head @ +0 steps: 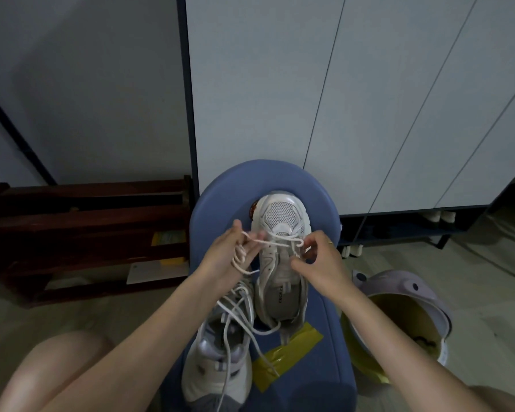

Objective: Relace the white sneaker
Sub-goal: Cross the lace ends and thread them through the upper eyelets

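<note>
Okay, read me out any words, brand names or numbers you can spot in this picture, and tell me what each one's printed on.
"CECE C...": on the insole of the white sneaker; the rest of the print is too blurred to read.
Yellow label on the dark wooden rack: print too small and blurred to read.
No other readable text shows.

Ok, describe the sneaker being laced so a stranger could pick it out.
Find the blue padded stool before the white cabinet. Two sneakers lie on it; the sneaker being laced is the farther one, between both hands, its lace crossing only the toe-end eyelets.
</note>
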